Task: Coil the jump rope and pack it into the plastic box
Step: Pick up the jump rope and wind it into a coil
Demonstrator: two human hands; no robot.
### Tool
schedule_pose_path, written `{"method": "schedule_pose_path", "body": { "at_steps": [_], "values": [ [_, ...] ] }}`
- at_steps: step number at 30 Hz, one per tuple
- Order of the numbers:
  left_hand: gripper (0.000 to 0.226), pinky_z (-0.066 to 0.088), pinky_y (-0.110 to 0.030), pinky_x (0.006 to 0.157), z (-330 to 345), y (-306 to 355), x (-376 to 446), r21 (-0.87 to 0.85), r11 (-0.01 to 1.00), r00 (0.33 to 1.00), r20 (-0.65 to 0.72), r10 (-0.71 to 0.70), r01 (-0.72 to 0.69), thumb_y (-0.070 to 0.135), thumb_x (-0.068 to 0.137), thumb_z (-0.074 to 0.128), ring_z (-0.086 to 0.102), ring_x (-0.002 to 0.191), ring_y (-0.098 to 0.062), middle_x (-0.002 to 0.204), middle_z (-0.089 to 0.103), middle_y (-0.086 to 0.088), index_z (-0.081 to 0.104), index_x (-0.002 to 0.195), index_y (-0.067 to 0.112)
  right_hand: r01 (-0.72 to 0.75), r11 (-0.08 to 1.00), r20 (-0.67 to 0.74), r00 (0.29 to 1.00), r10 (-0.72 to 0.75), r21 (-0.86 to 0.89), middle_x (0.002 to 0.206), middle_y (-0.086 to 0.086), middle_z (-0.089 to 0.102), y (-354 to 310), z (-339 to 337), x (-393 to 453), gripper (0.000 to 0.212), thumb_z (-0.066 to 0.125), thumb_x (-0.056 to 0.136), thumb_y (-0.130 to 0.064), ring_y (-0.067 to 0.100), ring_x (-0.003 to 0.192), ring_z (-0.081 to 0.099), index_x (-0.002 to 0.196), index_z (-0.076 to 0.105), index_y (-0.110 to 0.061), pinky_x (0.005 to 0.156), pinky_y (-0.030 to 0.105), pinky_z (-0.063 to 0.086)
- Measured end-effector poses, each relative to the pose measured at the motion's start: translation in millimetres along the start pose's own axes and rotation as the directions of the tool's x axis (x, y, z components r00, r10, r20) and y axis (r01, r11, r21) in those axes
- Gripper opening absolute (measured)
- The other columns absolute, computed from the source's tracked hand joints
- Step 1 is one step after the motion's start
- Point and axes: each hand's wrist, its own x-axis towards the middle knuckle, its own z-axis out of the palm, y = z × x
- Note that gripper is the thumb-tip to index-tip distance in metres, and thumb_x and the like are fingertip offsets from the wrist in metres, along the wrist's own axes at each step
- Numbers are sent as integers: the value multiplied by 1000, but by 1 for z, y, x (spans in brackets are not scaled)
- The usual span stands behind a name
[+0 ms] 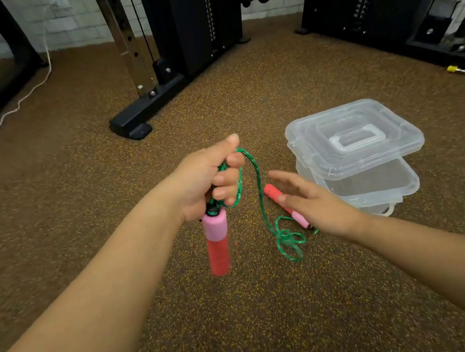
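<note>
My left hand (pixel 210 179) is shut on several loops of the green jump rope (pixel 260 192). One pink and red foam handle (pixel 217 242) hangs straight down below that fist. The rope arcs down from the fist to a loose tangle on the floor. The second handle (pixel 275 195) lies on the floor, partly hidden behind my right hand (pixel 311 203). That hand hovers just above it with fingers spread and holds nothing. To the right stands the clear plastic box (pixel 379 186), with its clear lid (pixel 352 135) resting askew on top.
The floor is brown speckled rubber. A black cable machine base (pixel 147 110) stands behind my hands, and another machine frame (pixel 433 46) stands at the back right. A white cord (pixel 15 103) trails across the floor at the far left.
</note>
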Motion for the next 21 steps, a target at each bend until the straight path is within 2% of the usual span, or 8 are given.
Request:
{"method": "schedule_pose_path", "body": {
  "at_steps": [4, 8, 10, 12, 15, 16, 18, 21],
  "values": [
    [41, 32, -23, 44, 13, -4, 2, 57, 997, 996, 72, -47, 43, 45, 96, 38, 27, 31, -7, 37, 26, 11, 39, 61, 23, 198, 973, 19, 979, -202, 121, 128, 3, 59, -31, 8, 9, 36, 47, 93, -25, 4, 119, 48, 129, 52, -24, 105, 25, 33],
    [42, 34, -21, 42, 11, 1, 0, -30, 998, 995, 87, -45, 48, 47, 95, 39, 28, 31, -7, 36, 27, 11, 39, 60, 24, 207, 969, -72, 977, -199, 133, 76, -6, 60, -31, 17, 7, 27, 33, 97, -40, 21, 79, 51, 84, 55, -32, 80, 40, 39],
    [42, 34, -21, 43, 10, 3, -1, -91, 995, 997, 78, -28, 35, 47, 96, 37, 29, 32, -7, 35, 27, 10, 39, 62, 23, 170, 984, -136, 977, -161, 60, 63, -3, 54, -19, 23, 4, 28, 31, 93, -44, 27, 68, 52, 80, 51, -29, 73, 46, 42],
    [40, 34, -22, 45, 11, 3, 0, -158, 987, 999, 47, -7, 14, 48, 96, 37, 30, 33, -7, 35, 29, 10, 43, 65, 22, 103, 995, -142, 984, -103, -8, 55, -8, 49, -8, 30, 2, 29, 30, 92, -48, 16, 58, 49, 78, 51, -32, 67, 47, 46],
    [40, 36, -23, 47, 13, -1, 3, -205, 979, 1000, -20, 16, -20, 46, 97, 36, 34, 37, -8, 40, 33, 9, 56, 76, 19, 57, 936, 11, 998, -57, -348, 64, -7, 58, -13, 35, -6, 26, 29, 99, -38, -6, 66, 50, 83, 48, -30, 79, 32, 40],
    [42, 37, -24, 50, 13, -3, 5, -217, 976, 999, -32, 21, -27, 46, 98, 34, 38, 39, -9, 43, 37, 9, 61, 85, 16, 75, 891, 51, 997, -58, -447, 74, -2, 62, -17, 36, -7, 24, 28, 101, -33, -4, 80, 58, 87, 46, -26, 89, 34, 41],
    [56, 44, -28, 61, 13, -4, 7, -242, 969, 998, -49, 29, -40, 48, 99, 26, 53, 50, -14, 54, 53, 4, 61, 112, 6, 137, 818, 96, 990, -101, -559, 93, 10, 66, -26, 37, -10, 26, 27, 101, -35, 27, 112, 58, 91, 45, -20, 94, 44, 43],
    [82, 48, -35, 90, 9, -5, 11, -229, 973, 996, -80, 25, -42, 63, 94, 13, 70, 89, -26, 93, 72, -15, 44, 134, -2, 254, 714, 172, 967, -186, -652, 83, 2, 60, -36, 40, -16, 28, 22, 98, -42, 36, 109, 58, 86, 39, -24, 96, 51, 43]
  ]
}}
